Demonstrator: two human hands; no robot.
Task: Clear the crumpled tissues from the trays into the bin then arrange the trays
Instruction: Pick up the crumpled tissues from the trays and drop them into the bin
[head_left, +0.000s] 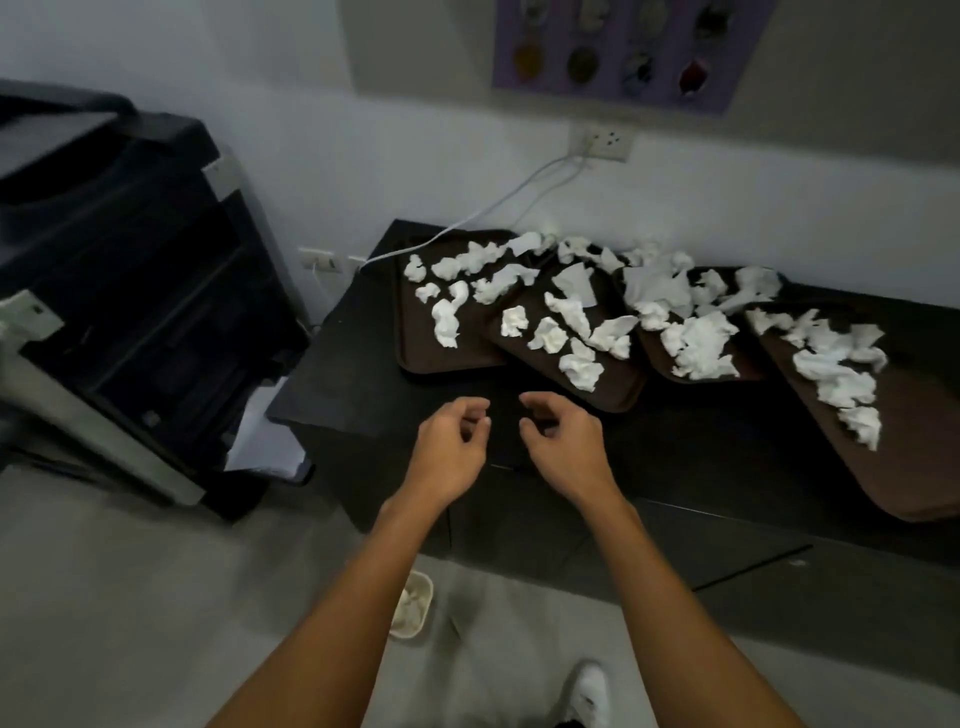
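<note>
On the matte black cabinet top (363, 374), four glossy dark-brown rectangular trays (421, 353) are lying fanned and overlapping toward 1 o'clock, each carrying crinkled white tissues (706, 345). At centre, the left hand (451, 451) and right hand (563, 446) are hovering with fingers loosely curled, gripping nothing. Down at 6 o'clock, a small cream bin (413, 605) is sitting on the grey floor.

Four dark brown trays (415, 358) are lying overlapped in a row on the black cabinet, each carrying scattered white crumpled tissues (704, 345). A small cream bin (413, 605) is sitting on the floor below, holding tissue.
</note>
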